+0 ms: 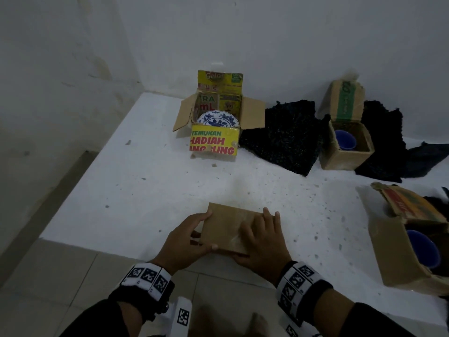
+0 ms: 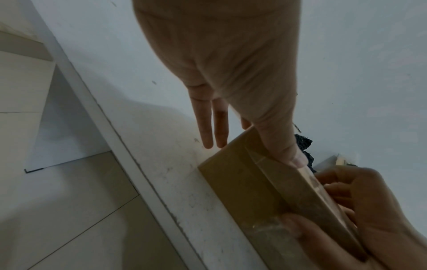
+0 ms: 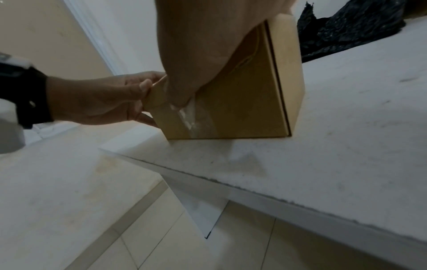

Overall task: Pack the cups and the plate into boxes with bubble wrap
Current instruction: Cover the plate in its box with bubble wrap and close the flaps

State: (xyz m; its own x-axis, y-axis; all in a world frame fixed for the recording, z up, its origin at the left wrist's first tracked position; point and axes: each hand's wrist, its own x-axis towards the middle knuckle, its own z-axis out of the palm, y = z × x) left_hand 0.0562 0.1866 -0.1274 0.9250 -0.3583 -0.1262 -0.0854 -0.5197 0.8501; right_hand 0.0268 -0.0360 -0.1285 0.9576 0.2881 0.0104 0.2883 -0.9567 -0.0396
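A closed brown cardboard box (image 1: pixel 230 227) sits near the tabletop's (image 1: pixel 145 181) front edge. The left hand (image 1: pixel 187 237) grips its side to steady it; the right hand (image 1: pixel 262 242) lies flat, fingers straight, apparently smoothing clear tape. Beyond, the plate (image 1: pixel 218 119) and blue cups (image 1: pixel 345 139) wait in open boxes beside black bubble wrap (image 1: pixel 284 135).

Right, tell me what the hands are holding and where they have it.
Both are on the closed brown box. The left hand grips its left edge, thumb on top; the right hand lies on the taped top, thumb at the near edge.
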